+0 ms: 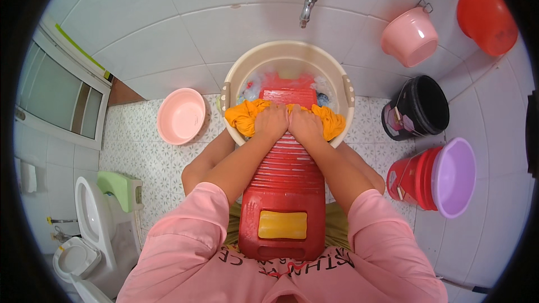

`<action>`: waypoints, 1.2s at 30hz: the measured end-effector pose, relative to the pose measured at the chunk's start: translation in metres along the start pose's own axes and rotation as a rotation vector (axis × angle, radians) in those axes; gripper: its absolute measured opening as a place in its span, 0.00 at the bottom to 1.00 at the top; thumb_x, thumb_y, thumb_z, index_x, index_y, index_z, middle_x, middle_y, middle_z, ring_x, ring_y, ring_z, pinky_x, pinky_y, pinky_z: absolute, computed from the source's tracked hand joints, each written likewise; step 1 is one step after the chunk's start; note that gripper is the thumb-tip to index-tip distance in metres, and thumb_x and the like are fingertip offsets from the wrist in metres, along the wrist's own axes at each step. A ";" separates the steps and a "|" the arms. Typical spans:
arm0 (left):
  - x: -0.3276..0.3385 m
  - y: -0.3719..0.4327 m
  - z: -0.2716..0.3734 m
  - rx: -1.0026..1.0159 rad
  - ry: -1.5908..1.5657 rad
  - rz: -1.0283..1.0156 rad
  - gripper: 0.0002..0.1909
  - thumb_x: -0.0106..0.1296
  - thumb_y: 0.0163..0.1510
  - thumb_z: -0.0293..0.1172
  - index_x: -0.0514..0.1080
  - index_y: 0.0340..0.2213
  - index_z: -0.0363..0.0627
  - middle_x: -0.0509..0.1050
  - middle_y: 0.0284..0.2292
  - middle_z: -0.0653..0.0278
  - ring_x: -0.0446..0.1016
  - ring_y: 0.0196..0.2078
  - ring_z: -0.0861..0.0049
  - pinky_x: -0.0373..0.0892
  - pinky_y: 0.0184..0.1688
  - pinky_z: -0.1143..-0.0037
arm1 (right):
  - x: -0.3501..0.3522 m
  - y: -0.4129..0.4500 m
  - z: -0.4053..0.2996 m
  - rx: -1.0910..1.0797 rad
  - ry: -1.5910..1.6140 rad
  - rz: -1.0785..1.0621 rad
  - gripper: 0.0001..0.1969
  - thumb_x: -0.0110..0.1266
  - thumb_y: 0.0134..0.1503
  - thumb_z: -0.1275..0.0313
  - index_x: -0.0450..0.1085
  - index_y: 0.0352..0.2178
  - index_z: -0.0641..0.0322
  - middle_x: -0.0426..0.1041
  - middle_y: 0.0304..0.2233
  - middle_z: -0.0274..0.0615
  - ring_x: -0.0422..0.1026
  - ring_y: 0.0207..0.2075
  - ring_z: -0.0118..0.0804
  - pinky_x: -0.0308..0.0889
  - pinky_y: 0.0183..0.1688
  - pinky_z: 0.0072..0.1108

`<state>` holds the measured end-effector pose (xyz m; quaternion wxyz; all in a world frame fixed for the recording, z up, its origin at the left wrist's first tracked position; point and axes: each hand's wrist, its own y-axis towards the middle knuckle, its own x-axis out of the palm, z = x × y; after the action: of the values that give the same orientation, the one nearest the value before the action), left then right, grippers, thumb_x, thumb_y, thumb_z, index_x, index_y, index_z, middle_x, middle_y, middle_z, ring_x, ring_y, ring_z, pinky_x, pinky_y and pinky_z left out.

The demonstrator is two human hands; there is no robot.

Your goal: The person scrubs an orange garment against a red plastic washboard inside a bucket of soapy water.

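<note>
A red plastic washboard (pixel 286 172) leans from my lap down into a large beige tub (pixel 294 46) that holds sudsy water and soaked cloth. Bunched orange cloth (pixel 330 123) lies across the ridges near the tub's close rim. Side by side, my left hand (pixel 271 121) and my right hand (pixel 304 122) press on the middle of this cloth, fingers curled over it, thumbs close together. A yellow bar of soap (pixel 282 224) rests in the recess at the washboard's near end. Below the water the far end of the board is partly hidden by foam.
A chrome tap (pixel 309 4) is on the wall above the tub. A pink basin (pixel 181 116) sits on the tiled floor at left. At right are a black bucket (pixel 414 107), a red bucket (pixel 417 179) and a purple basin (pixel 454 178). A pink pail (pixel 410 37) hangs above them.
</note>
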<state>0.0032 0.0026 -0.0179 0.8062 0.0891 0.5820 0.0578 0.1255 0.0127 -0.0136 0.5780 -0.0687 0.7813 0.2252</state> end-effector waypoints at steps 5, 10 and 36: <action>-0.016 -0.028 0.009 0.007 0.001 -0.106 0.15 0.40 0.54 0.39 0.71 0.27 0.42 0.74 0.25 0.50 0.74 0.26 0.56 0.70 0.28 0.61 | -0.017 -0.023 -0.001 0.049 -0.001 -0.102 0.14 0.43 0.55 0.62 0.67 0.26 0.61 0.72 0.17 0.49 0.74 0.21 0.47 0.68 0.22 0.36; -0.052 -0.075 0.012 0.120 -0.103 -0.199 0.14 0.41 0.54 0.39 0.72 0.27 0.42 0.74 0.24 0.51 0.74 0.24 0.55 0.69 0.27 0.60 | -0.049 -0.070 -0.016 -0.137 0.049 -0.117 0.10 0.45 0.52 0.64 0.65 0.24 0.60 0.71 0.14 0.47 0.72 0.16 0.45 0.67 0.18 0.35; -0.047 -0.069 0.012 0.118 -0.088 -0.213 0.15 0.41 0.54 0.39 0.71 0.24 0.42 0.74 0.22 0.50 0.74 0.24 0.55 0.69 0.28 0.62 | -0.039 -0.064 -0.014 -0.114 0.057 -0.066 0.10 0.45 0.52 0.64 0.61 0.28 0.61 0.71 0.14 0.46 0.72 0.16 0.46 0.67 0.17 0.34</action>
<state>-0.0006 -0.0747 0.0146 0.8258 0.0765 0.5548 -0.0667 0.1495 -0.0557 0.0087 0.5579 -0.1337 0.7805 0.2482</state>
